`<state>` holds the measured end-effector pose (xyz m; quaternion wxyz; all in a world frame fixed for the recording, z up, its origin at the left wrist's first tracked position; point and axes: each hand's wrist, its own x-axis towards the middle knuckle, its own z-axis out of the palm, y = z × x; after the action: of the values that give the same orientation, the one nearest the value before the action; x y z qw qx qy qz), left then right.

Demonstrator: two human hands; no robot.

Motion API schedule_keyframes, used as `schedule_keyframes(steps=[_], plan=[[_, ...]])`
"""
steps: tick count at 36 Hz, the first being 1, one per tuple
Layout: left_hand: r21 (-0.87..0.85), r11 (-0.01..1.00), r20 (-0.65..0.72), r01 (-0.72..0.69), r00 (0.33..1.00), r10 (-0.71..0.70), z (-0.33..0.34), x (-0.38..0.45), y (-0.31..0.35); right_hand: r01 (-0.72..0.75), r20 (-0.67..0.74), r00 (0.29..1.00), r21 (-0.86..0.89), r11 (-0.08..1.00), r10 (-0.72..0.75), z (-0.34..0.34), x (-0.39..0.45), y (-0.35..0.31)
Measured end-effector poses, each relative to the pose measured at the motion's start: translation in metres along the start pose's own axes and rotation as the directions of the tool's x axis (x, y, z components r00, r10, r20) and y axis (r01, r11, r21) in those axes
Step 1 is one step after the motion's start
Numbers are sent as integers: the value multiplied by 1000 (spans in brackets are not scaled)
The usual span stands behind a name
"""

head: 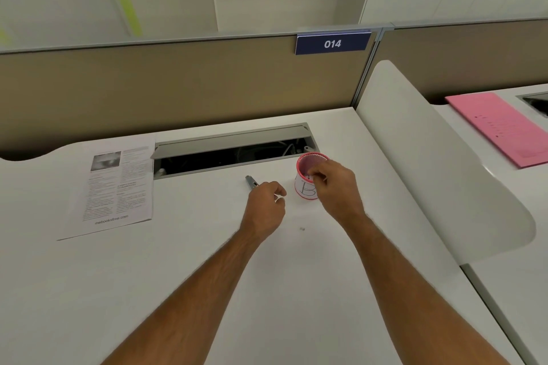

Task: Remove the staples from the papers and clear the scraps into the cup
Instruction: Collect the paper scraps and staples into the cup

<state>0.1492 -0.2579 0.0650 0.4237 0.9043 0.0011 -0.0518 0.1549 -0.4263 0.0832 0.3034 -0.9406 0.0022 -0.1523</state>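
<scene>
A red mesh cup [308,164] with a white label marked "B" stands on the white desk [207,261]. My right hand [335,184] hovers at the cup's near rim with fingertips pinched together; what they pinch is too small to see. My left hand [267,201] is curled around a grey staple remover [250,181], whose tip sticks out toward the back. A tiny staple scrap [302,229] lies on the desk between my forearms. Printed papers [117,187] lie flat at the left.
An open cable tray slot [234,154] runs along the back of the desk, just behind the cup. A tan partition with a "014" sign [332,44] rises behind. A white divider [439,163] bounds the right side; a pink folder [501,127] lies beyond it.
</scene>
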Motion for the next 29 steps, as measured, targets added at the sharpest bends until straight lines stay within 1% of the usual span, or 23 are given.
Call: schedule_keyframes(steps=[2, 5, 7, 10, 14, 23, 29], plan=[[-7, 1000, -6, 12, 1000, -12, -3, -5, -2, 28, 56, 998, 43, 999, -30, 3, -12, 0], [-17, 999, -4, 36, 999, -36, -4, -11, -5, 11, 232, 973, 26, 1000, -16, 13, -31, 2], [-23, 999, -3, 46, 999, -46, -6, -16, -7, -25, 324, 945, -30, 999, 34, 24, -41, 10], [-35, 998, -7, 51, 999, -51, -7, -23, -10, -80, 393, 911, -125, 989, 123, 38, -51, 23], [-42, 998, -20, 53, 998, -54, -8, -31, -16, -121, 432, 884, -159, 980, 180, 48, -58, 28], [-30, 997, -13, 76, 997, -77, -7, -40, -24, -81, 415, 896, -191, 978, 155, 59, -65, 27], [-16, 998, -19, 63, 998, -64, -11, -41, -27, -84, 431, 885, -225, 971, 177, 60, -66, 24]])
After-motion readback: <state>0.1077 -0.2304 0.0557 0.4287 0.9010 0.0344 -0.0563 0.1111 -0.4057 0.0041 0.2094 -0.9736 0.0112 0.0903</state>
